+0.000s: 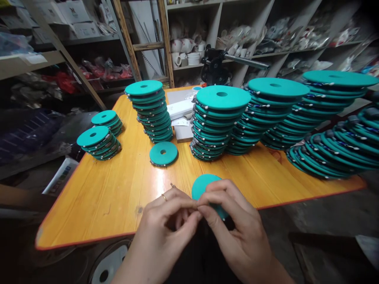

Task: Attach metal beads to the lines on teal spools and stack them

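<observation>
My left hand (168, 225) and my right hand (237, 221) meet at the fingertips near the table's front edge, both pinched closed. What they pinch between them is too small to make out. Just behind the fingers lies a teal disc (204, 182), partly covered by my right hand. A small beaded metal piece (172, 185) shows above my left hand, which wears a ring. Farther back, another teal disc (163, 152) with a centre hole rests flat on the wooden table (124, 197).
Tall stacks of teal discs stand behind, one at centre left (151, 106), one at centre (220, 118), others to the right, some leaning (334, 150). Two short stacks (97, 144) sit at left. Behind are a white box (180, 108), a black clamp-like device (216, 65) and shelves.
</observation>
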Demonstrator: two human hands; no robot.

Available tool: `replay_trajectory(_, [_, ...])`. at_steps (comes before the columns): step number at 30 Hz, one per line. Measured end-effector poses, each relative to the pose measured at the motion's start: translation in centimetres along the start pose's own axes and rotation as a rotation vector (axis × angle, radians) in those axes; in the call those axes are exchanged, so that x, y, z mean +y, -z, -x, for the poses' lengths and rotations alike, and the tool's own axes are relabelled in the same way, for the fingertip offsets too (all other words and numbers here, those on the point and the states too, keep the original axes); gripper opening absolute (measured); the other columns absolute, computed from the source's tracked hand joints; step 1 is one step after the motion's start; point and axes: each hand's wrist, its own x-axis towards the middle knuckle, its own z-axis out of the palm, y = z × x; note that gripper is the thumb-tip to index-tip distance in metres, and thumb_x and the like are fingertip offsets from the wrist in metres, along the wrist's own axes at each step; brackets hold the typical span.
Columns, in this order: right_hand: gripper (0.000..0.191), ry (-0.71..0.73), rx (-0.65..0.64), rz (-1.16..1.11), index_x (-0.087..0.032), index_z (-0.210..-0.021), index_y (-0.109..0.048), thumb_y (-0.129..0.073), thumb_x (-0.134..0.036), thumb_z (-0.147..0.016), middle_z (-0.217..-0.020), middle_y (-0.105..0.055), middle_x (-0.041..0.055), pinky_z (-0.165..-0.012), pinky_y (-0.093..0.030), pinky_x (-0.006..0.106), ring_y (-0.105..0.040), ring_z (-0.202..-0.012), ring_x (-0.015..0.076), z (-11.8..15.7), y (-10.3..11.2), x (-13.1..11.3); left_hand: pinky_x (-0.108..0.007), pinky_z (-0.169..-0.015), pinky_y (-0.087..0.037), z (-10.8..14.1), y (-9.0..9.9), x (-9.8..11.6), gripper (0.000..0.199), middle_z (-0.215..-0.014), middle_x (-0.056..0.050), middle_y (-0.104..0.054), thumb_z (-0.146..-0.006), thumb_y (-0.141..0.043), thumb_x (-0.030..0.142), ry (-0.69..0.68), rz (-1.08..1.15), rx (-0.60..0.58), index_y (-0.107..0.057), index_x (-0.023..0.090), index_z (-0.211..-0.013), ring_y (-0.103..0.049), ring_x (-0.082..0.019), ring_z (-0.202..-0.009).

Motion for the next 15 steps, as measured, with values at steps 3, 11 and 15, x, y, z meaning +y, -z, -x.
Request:
replay_trajectory(3, [0.015,-0.038,-0.059,-0.027,-0.017,-0.086,-0.054,-0.046,-0.009,-0.094,-0.084,-0.054,0.002,-0.072,-0.043,0.026,-0.053,-0.083,0.013,-0.1,0.39,0.14,-0.023,-0.057,-0.041,-0.34,-0.74,0.05,0.013,-0.075,-0.001,-0.059,-0.089,-0.055,0.013,-0.004,-0.009,0.027,-0.068,0.017,-0.085,-0.053,-0.011,-0.064])
replay_trajectory(11, [0.018,-0.08,-0.077,-0.064,-0.018,-0.084,-0.048,-0.039,-0.008,-0.096,-0.082,-0.051,0.0008,-0.072,-0.04,0.025,-0.05,-0.081,0.0115,0.14,0.39,0.23,-0.022,-0.051,-0.041,-0.32,-1.0,-0.09,0.013,-0.07,-0.001,-0.059,-0.084,-0.056,0.011,0.014,-0.049,0.084,-0.067,0.016,-0.08,-0.051,-0.01,-0.057])
replay_trajectory(15, [0.016,-0.037,-0.161,0.012,-0.017,-0.088,-0.048,-0.039,-0.006,-0.094,-0.087,-0.05,0.0028,-0.077,-0.04,0.029,-0.048,-0.086,0.0142,0.07,0.97,0.18,-0.021,-0.055,-0.046,-0.18,-0.82,-0.38,0.013,-0.071,-0.001,-0.063,-0.085,-0.057,0.011,0.005,-0.069,0.106,-0.069,0.017,-0.082,-0.058,-0.011,-0.061])
